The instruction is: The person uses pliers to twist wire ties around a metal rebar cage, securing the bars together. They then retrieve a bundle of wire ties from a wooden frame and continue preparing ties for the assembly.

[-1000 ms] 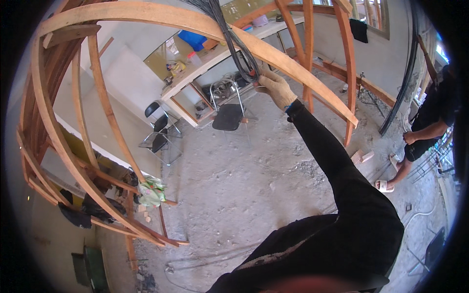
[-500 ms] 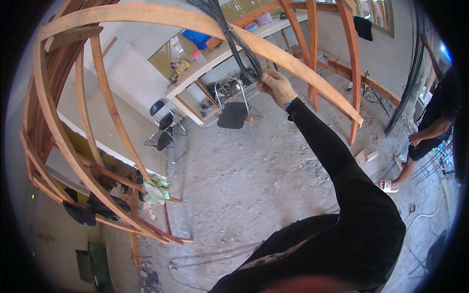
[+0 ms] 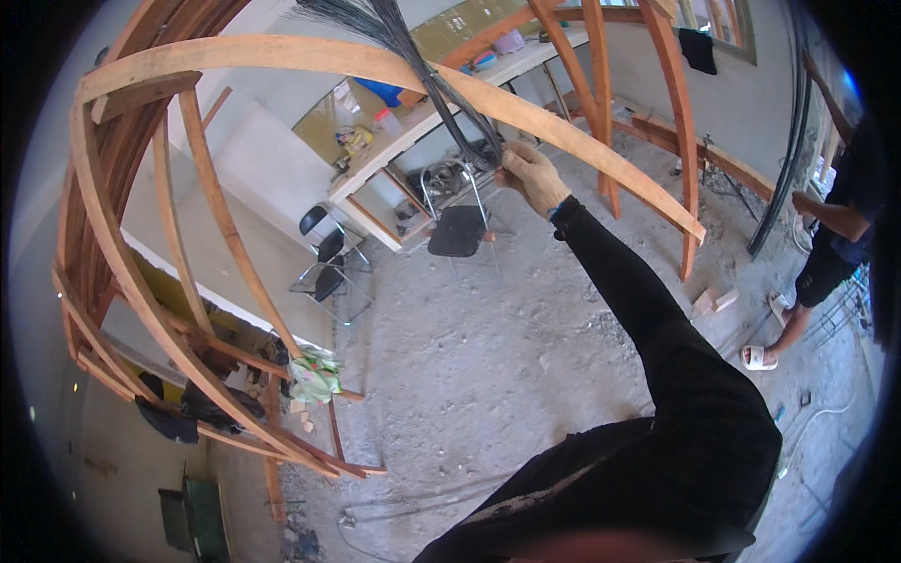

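Note:
In a pale work glove, my right hand reaches up and forward at the end of a black-sleeved arm. Its fingers are closed at the bent lower end of a bundle of thin dark wire. The bundle lies across a curved-looking wooden beam, and its loose ends fan out at the top of the view. The hand is just below the beam, apart from it. My fingertips are partly hidden behind the glove and wire. My left hand is out of view.
Wooden posts and rails form a frame at left and right. Folding chairs stand near a white counter. A green-white bag hangs at the left frame. Another person stands at the right by dark rods. Rubble dots the concrete floor.
The whole view has shifted slightly, with the scene lower. More of the wire's fanned end shows. My right hand stays at the bundle's bend. The other person's arm has risen.

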`<state>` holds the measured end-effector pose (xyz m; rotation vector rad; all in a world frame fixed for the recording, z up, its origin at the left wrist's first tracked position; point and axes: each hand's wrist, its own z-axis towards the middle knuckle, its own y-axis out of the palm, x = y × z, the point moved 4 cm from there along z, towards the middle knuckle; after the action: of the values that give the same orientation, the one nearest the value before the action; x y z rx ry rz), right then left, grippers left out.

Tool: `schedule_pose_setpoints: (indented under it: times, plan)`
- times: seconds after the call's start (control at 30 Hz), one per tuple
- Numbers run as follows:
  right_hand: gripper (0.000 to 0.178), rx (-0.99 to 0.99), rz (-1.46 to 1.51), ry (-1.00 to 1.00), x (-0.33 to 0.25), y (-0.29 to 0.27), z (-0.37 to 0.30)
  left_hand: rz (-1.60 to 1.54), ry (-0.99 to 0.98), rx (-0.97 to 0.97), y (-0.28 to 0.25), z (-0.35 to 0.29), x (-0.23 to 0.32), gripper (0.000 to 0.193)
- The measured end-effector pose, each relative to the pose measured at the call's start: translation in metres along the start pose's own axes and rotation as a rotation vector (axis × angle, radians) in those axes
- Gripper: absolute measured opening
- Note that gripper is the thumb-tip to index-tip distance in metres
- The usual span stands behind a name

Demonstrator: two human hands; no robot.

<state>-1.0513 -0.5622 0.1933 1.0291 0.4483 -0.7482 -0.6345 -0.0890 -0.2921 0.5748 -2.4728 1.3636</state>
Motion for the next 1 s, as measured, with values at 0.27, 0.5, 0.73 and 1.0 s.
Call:
schedule_pose_setpoints:
  times: [0.27, 0.5, 0.73, 1.0]
  plan:
    - [0.027, 0.470, -0.550, -0.339, -0.015, 0.026, -0.038, -0.018, -0.026, 0.002, 0.006, -0.007, 0.005, 0.072]
    - [0.034, 0.656, -0.741, -0.341, -0.034, 0.067, -0.061, -0.047, -0.036, 0.013, 0.013, -0.007, 0.004, 0.071]
    - [0.036, 0.679, -0.838, -0.309, -0.041, 0.075, -0.053, -0.059, -0.030, 0.020, 0.020, -0.004, -0.002, 0.071]
    - [0.037, 0.668, -0.835, -0.224, -0.040, 0.071, -0.051, -0.070, -0.023, 0.034, 0.024, -0.006, -0.005, 0.070]
